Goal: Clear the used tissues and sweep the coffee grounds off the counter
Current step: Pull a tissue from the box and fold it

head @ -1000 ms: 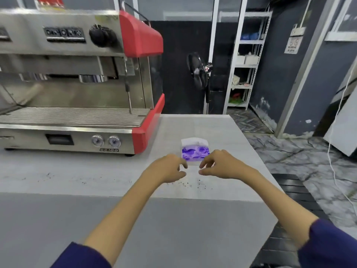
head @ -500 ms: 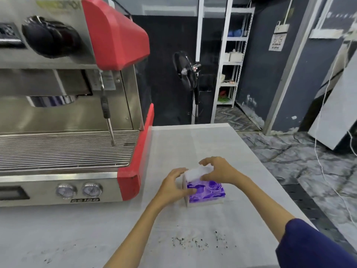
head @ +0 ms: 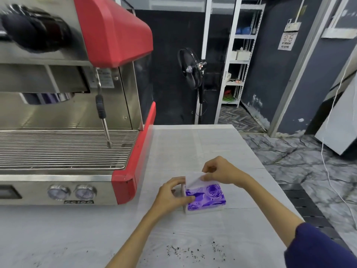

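Observation:
A purple-and-white tissue pack (head: 207,197) lies on the pale counter (head: 193,147), right of the espresso machine. My left hand (head: 171,195) grips the pack's left edge, thumb on its top. My right hand (head: 222,171) pinches a white tissue (head: 194,181) at the pack's far end and lifts it a little. Dark coffee grounds (head: 195,252) are scattered on the counter in front of the pack, between my forearms.
A steel and red espresso machine (head: 77,113) fills the left side, its steam wand (head: 103,117) hanging over the drip grate. The counter's right edge drops to a marbled floor. A standing fan (head: 191,68) and white shelves (head: 237,60) stand behind.
My view has moved closer to the pack. My hands went from hovering near it to holding it, and my right hand now raises a tissue from its far end.

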Demonstrator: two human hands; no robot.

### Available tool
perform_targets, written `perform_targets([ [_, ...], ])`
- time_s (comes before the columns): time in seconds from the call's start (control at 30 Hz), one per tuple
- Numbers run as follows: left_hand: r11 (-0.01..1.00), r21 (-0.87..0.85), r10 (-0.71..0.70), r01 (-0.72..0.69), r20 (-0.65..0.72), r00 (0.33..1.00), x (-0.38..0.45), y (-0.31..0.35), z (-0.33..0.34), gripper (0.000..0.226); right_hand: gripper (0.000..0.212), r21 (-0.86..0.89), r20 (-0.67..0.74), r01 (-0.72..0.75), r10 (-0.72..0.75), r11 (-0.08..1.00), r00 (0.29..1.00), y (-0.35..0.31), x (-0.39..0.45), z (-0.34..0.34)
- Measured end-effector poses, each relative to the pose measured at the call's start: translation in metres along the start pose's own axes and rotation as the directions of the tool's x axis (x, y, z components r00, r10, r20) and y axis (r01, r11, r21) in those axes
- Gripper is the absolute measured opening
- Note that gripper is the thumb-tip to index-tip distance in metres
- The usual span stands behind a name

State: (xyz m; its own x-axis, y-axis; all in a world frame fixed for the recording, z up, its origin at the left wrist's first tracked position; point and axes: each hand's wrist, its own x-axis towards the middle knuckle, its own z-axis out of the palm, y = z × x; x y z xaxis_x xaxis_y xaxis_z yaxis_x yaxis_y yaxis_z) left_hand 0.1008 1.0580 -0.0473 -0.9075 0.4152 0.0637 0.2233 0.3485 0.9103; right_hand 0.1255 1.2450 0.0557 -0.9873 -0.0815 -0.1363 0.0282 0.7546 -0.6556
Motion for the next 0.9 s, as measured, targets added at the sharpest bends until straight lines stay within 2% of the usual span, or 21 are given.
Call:
perform_targets([
  [0.17,0.998,0.043,-0.037,0.036,0.019,0.999,0.004,-0.001,-0.001,0.067,0.013,-0.016,-0.029,0.041,-0.042,0.999,0.999,-0.005,0.004,-0.005],
  [0.3,0.997,0.073,-0.043,0.039,0.046,0.998,0.008,-0.002,-0.001,0.065,0.006,-0.021,-0.05,0.07,-0.071,0.997,0.996,-0.009,0.005,-0.009],
  [0.47,0.997,0.056,-0.054,0.05,0.073,0.996,0.009,0.002,-0.006,0.05,0.011,0.016,-0.133,0.083,-0.08,0.996,0.988,-0.015,0.007,-0.029],
  [0.6,0.998,0.043,-0.045,0.042,0.071,0.996,0.01,0.002,-0.008,0.061,0.011,0.076,-0.225,0.108,-0.089,0.991,0.97,-0.016,0.008,-0.045],
  [0.77,0.997,0.062,-0.058,0.053,0.081,0.995,0.01,0.006,-0.009,0.062,0.007,0.059,-0.222,0.116,-0.1,0.992,0.97,-0.018,0.01,-0.05],
  [0.9,0.997,0.074,-0.037,0.029,0.099,0.994,0.009,0.008,-0.01,0.054,0.007,0.043,-0.246,0.111,-0.097,0.993,0.964,-0.02,0.012,-0.052],
])
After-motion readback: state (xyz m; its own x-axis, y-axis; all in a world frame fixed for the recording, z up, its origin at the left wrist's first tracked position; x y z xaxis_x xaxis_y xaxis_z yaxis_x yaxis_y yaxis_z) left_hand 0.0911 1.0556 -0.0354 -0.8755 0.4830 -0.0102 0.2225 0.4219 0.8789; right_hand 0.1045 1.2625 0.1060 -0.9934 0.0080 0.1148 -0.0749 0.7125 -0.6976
